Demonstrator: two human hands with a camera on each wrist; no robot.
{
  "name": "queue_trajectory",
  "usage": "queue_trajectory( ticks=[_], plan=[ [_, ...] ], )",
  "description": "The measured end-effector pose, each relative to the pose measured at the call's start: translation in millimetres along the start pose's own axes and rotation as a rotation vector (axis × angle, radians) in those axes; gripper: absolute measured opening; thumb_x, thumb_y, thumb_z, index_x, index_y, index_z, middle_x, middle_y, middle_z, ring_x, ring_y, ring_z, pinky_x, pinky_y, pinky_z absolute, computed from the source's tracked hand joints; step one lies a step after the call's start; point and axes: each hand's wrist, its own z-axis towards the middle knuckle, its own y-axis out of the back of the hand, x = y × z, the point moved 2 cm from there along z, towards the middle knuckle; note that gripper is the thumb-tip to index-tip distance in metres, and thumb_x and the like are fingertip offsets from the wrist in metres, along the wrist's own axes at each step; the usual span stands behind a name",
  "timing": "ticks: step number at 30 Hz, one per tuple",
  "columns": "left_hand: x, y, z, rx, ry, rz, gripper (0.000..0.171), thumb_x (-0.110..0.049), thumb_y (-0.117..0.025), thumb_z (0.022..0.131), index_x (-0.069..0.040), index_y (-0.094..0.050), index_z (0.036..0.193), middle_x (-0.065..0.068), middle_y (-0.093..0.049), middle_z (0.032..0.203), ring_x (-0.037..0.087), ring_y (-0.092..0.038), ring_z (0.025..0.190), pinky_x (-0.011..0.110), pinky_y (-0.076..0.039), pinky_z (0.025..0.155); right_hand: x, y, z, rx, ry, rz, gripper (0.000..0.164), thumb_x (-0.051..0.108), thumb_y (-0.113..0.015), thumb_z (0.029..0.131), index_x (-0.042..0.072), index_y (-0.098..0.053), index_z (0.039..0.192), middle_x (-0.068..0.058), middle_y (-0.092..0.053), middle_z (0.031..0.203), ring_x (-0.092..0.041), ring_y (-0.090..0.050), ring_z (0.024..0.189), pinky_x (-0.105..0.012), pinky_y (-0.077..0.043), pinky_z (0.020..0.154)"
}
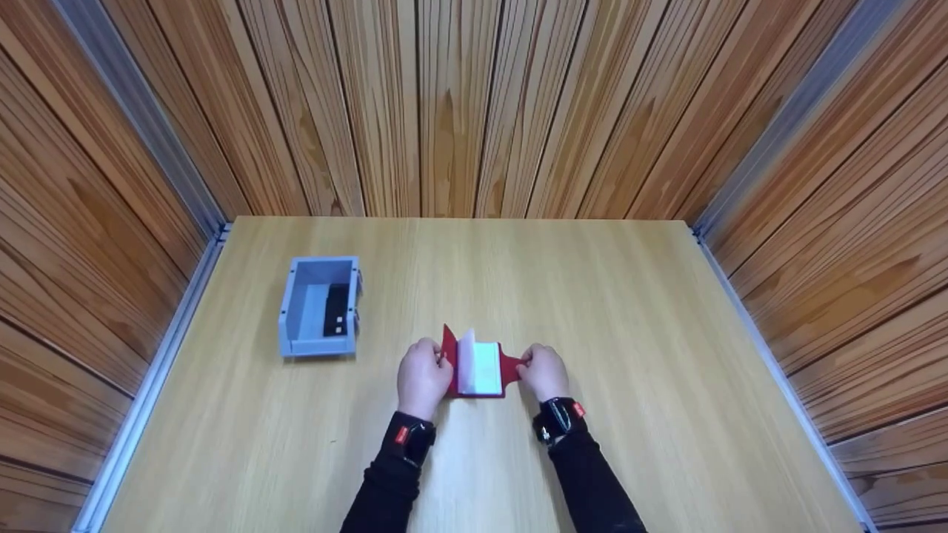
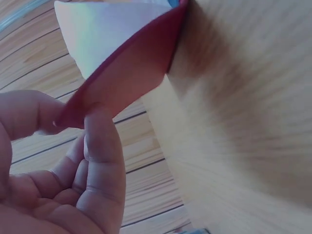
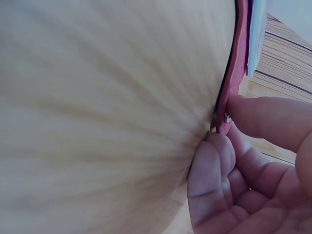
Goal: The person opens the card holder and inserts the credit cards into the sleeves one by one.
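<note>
A small red card holder (image 1: 505, 391) lies open at the middle of the table, with pale plastic sleeves (image 1: 486, 369) inside. One sleeve stands up near its left side. My left hand (image 1: 425, 377) pinches the raised left cover (image 2: 131, 73) between thumb and finger; the other fingers curl beneath. At the right, my right hand (image 1: 545, 371) pinches the end of the holder's narrow strap (image 3: 233, 83), where a small metal snap shows by the thumb. The strap is close to the tabletop in the right wrist view.
A grey-blue plastic bin (image 1: 318, 346) stands at the left with a black object (image 1: 335, 309) inside, against its right wall. Wood-panelled walls (image 1: 444, 111) enclose the wooden table (image 1: 629, 311) at the back and sides.
</note>
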Motion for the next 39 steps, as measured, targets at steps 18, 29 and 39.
queue_trajectory(
  ticks=[18, 29, 39],
  plan=[
    [40.0, 2.2, 2.7, 0.088, 0.199, 0.054, 0.01, -0.001, -0.068, 0.081, -0.001, -0.058, 0.083, 0.011, -0.058, 0.076, 0.031, -0.06, 0.075, 0.046, -0.048, 0.069, -1.0, -2.1, 2.4, 0.009, -0.025, 0.002, 0.012, 0.001, -0.075, 0.078, 0.002, -0.063, 0.08, -0.008, -0.058, 0.077, -0.026, -0.057, 0.074, -0.043, -0.047, 0.072],
    [46.8, 0.1, 2.2, 0.098, 0.172, 0.114, 0.016, -0.004, -0.072, 0.081, -0.002, -0.056, 0.077, 0.011, -0.057, 0.071, 0.034, -0.061, 0.073, 0.046, -0.047, 0.065, -2.1, -2.5, 1.9, 0.009, -0.01, 0.003, 0.013, 0.002, -0.075, 0.078, 0.002, -0.063, 0.081, -0.008, -0.057, 0.078, -0.027, -0.057, 0.076, -0.043, -0.047, 0.073],
    [47.9, -3.5, 4.4, 0.156, 0.219, 0.145, 0.013, -0.006, -0.07, 0.085, 0.003, -0.06, 0.084, 0.014, -0.06, 0.075, 0.036, -0.064, 0.078, 0.047, -0.049, 0.068, -3.3, -2.8, 2.4, 0.012, -0.018, 0.007, 0.012, 0.001, -0.075, 0.077, 0.002, -0.063, 0.08, -0.006, -0.057, 0.075, -0.025, -0.056, 0.072, -0.041, -0.047, 0.07]
  ],
)
